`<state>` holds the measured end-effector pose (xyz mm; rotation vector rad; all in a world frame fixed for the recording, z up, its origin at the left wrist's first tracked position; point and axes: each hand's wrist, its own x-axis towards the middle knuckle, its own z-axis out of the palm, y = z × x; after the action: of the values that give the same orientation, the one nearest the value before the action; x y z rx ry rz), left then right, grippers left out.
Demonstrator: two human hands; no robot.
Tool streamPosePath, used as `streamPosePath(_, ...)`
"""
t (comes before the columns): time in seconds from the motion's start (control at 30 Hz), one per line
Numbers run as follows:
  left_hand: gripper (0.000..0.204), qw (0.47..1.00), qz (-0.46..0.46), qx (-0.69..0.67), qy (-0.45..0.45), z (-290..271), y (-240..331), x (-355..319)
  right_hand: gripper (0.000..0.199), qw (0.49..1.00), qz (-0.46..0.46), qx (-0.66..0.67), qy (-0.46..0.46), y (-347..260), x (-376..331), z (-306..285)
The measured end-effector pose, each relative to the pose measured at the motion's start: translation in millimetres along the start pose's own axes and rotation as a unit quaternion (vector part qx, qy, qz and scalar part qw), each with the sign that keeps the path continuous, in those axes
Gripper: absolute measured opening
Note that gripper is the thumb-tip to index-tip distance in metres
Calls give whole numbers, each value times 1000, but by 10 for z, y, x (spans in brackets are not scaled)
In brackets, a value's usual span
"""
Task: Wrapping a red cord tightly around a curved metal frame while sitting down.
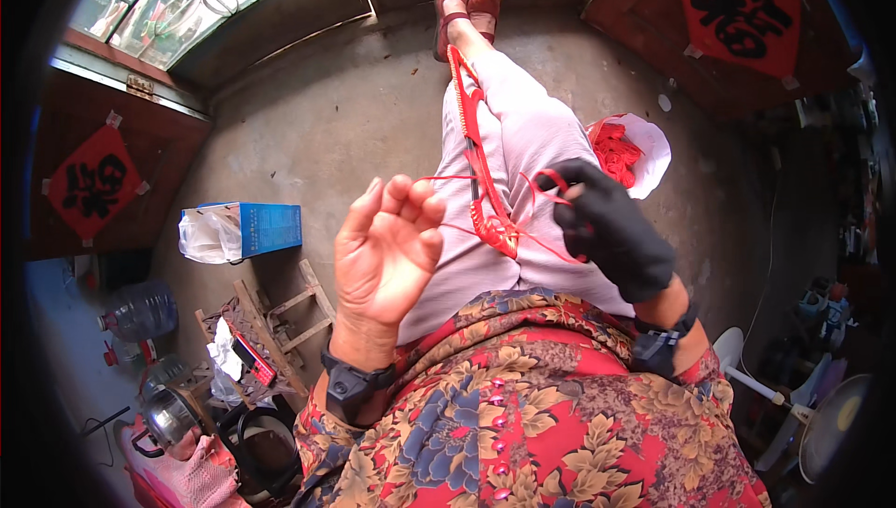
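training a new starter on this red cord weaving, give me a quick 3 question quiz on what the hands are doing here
1. True or false: the right hand wears a dark glove.
2. Which hand pinches the red cord? A) left hand B) right hand C) both
3. Fill in: the long red woven strip lies along the person's ____.

Key:
1. True. The left hand is bare.
2. B. The gloved fingers pinch a loop of cord; the left hand is held open, palm up, and whether a strand touches its fingertips is too fine to tell.
3. Legs. It runs from the lap toward the red shoes.
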<state>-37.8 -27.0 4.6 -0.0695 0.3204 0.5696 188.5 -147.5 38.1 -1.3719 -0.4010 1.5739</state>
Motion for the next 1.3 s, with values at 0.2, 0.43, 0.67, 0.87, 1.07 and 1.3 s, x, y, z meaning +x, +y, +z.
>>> streamPosePath(0.2,23,1000,7,10,-15,-201,238,-370,47,863,-230,-449,21,539,373,35)
streamPosePath(0.43,27,987,51,147,49,-384,391,-442,17,852,-296,-431,39,580,442,-6)
streamPosePath(0.67,28,968,33,219,115,-541,488,-614,30,935,-134,-315,89,587,389,166)
streamPosePath(0.87,25,897,57,400,177,-683,590,-879,38,829,-263,-493,23,706,445,324)
streamPosePath(1.07,25,820,-47,529,211,-755,552,-1211,27,822,-267,-503,2,791,496,280)
streamPosePath(1.3,24,952,-19,297,-74,-621,365,-1002,34,915,-174,-363,15,706,437,243)
